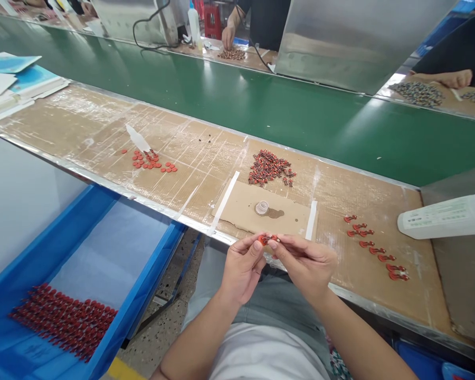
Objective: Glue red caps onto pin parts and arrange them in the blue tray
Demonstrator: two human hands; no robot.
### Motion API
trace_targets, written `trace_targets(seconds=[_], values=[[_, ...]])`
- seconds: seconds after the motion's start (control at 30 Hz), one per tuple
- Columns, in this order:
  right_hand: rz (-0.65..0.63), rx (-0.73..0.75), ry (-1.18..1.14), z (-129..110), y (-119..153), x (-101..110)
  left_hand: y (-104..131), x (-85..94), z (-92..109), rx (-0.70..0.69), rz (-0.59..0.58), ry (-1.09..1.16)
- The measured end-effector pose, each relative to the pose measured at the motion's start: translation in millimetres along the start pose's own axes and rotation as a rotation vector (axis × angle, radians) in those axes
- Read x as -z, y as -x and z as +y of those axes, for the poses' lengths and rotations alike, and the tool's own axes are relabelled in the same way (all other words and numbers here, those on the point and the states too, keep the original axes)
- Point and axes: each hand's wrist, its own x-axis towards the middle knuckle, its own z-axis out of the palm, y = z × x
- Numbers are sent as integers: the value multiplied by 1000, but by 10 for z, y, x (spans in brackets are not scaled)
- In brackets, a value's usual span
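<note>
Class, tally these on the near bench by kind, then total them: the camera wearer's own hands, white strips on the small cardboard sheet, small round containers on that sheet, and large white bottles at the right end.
Hands: 2
White strips: 2
Small round container: 1
Large white bottle: 1
Total: 6

Bright light is spreading evenly, white glare is streaking the smooth green belt (229,95), tape-covered brown cardboard worktop (221,153) is glinting, frame edges are stretching

Left hand (243,268) pinched, right hand (309,264) pinched, fingertips (257,246) close together
</note>
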Motion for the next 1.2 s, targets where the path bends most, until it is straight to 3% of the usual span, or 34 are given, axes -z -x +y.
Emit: trace_targets(seconds=[0.27, 0.57, 1.0, 1.2], values=[[-43, 95, 86, -48, -22, 28, 8, -1, 34, -55, 37, -98], [-104, 202, 47, -68, -92, 69, 67, -11, 48, -208, -24, -267], [-27, 219, 60, -38, -36, 97, 99, -87, 29, -238, 61, -299], [33, 238, 94, -22, -22, 85, 108, -105, 10, -312, 32, -320]])
